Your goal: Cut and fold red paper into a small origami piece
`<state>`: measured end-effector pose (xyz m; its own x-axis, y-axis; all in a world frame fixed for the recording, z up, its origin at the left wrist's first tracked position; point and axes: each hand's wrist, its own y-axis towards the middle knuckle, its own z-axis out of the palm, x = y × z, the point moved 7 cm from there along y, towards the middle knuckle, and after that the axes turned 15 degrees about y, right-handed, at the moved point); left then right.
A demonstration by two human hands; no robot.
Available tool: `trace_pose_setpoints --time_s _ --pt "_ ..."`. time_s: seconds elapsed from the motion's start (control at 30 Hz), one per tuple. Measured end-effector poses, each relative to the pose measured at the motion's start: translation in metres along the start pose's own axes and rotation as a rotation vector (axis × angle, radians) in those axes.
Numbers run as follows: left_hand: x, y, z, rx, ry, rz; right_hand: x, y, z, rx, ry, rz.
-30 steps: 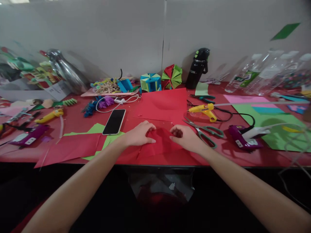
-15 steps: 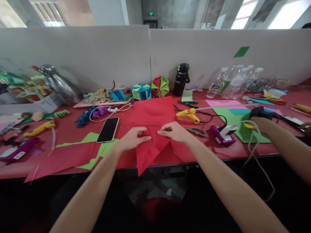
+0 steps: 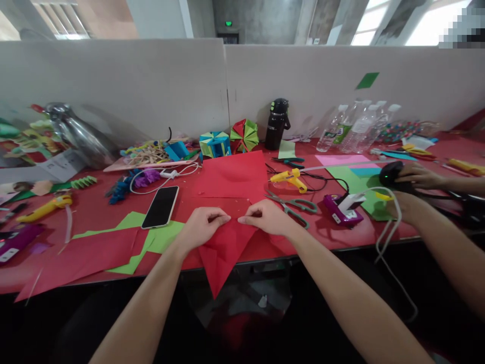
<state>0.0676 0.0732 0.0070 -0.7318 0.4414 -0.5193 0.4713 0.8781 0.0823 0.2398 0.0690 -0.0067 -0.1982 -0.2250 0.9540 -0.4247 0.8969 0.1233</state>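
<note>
A creased sheet of red paper [image 3: 224, 253] is stretched between my two hands at the table's front edge, one pointed corner hanging down past it. My left hand [image 3: 206, 227] pinches its upper left edge between thumb and fingers. On the upper right, my right hand [image 3: 265, 217] pinches the same edge, its fingertips a short gap from the left ones. Beyond them a flat red sheet [image 3: 233, 174] lies on the table. Grey-handled scissors [image 3: 299, 205] rest just right of my right hand, with a yellow glue gun [image 3: 290, 178] behind them.
A phone [image 3: 161, 207] lies at left beside green sheets [image 3: 132, 222] and another red sheet [image 3: 91, 253]. To the right stands a purple power strip [image 3: 341, 210] with a white cable. A co-worker's hands [image 3: 417, 177] are farther right, one by a black device. Plastic bottles [image 3: 356, 126] stand behind.
Both hands have come slightly lower and nearer, and the paper's point hangs lower. More of the scissors shows. At right, a co-worker's hand has come to the black device.
</note>
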Motion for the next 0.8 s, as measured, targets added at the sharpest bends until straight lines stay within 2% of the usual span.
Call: trace_pose_setpoints --time_s 0.1,0.27,0.57,0.8 --pt "0.005 0.002 0.000 0.000 -0.002 0.001 -0.002 0.000 -0.003 -0.044 -0.019 0.017" --pt "0.013 0.005 -0.004 -0.037 -0.036 -0.012 0.004 0.001 -0.003 -0.021 -0.019 -0.062" --pt "0.017 0.008 -0.008 -0.070 -0.071 -0.040 -0.005 -0.002 -0.015 -0.131 0.184 0.082" --pt "0.020 0.008 -0.013 -0.101 -0.095 -0.039 0.003 -0.002 -0.016 -0.029 0.148 -0.026"
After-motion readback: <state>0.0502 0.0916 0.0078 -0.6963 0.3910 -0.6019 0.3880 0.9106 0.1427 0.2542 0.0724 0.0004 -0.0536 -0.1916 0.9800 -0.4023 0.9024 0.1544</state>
